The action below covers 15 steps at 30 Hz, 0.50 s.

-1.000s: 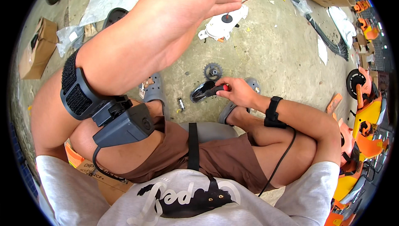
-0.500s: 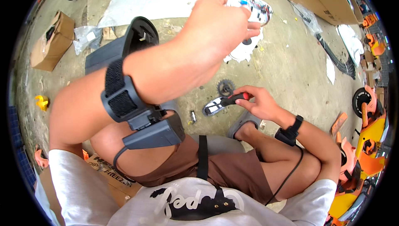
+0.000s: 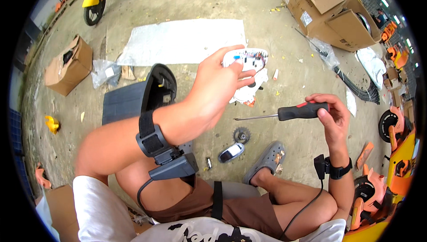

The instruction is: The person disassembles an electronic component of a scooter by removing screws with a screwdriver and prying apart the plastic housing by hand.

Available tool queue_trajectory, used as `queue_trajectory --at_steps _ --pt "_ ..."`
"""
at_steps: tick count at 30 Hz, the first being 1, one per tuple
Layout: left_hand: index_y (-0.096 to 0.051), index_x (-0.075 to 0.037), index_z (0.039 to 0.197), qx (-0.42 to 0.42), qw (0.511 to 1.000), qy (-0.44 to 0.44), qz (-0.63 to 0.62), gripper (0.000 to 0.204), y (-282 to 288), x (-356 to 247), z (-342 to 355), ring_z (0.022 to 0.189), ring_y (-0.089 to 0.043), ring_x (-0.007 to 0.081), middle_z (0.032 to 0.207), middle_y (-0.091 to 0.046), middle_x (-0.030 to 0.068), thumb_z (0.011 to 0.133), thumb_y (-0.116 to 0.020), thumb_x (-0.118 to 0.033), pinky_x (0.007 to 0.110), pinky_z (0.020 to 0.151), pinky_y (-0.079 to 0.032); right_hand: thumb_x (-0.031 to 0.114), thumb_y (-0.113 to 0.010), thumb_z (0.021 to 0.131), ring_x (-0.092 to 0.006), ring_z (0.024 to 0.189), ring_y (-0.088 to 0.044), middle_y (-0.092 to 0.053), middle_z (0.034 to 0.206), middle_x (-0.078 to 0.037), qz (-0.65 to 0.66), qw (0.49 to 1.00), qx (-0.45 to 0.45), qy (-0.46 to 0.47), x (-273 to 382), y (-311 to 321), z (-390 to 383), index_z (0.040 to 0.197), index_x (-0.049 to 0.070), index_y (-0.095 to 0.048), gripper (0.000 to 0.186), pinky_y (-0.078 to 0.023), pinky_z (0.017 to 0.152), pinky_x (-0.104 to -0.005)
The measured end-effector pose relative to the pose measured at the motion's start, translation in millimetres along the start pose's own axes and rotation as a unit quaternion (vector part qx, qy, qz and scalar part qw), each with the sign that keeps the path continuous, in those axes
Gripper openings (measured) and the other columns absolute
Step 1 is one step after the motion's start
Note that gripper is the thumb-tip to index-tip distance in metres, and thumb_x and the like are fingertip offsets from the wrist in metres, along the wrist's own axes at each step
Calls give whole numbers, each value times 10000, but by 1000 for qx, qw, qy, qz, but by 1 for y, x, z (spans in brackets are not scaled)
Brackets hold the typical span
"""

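In the head view, the left hand holds a white shell with little wires inside. Its fingers are pinched on the near side of the shell, and two of them stick out, a bit apart. The shell is up in front of the knees. The right hand holds a black and red screwdriver, with its fingers wrapped around the handle. The thin tip points left. On the floor, a dark gear sits just beside a small oval part.
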<state>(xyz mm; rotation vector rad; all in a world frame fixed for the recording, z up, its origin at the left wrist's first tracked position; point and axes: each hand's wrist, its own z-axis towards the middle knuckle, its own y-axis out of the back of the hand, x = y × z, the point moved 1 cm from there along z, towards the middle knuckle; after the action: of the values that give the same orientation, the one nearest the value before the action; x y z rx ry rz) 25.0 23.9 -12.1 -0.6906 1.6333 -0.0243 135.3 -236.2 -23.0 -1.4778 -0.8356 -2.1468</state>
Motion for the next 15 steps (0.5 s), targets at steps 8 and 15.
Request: queue_trajectory --at_steps 8,15 --pt "-377 36 1408 -20 999 -28 -21 395 -2 -11 -2 1199 -580 305 1329 -516 231 1022 -396 -50 415 1024 -486 205 -607 930 -194 1009 -635 -667 1126 -170 -33 986 -83 142 72 30 30 1159 -34 -596 331 -473 934 -319" --pt "-350 12 1433 -8 998 -52 -38 419 -3 -18 -8 1185 -596 339 1335 -513 233 1025 -413 -57 436 1022 -480 186 -561 975 -194 1034 -610 -624 1217 -201 44 959 -232 156 69 17 -11 1247 -31 -537 349 -475 879 -325"
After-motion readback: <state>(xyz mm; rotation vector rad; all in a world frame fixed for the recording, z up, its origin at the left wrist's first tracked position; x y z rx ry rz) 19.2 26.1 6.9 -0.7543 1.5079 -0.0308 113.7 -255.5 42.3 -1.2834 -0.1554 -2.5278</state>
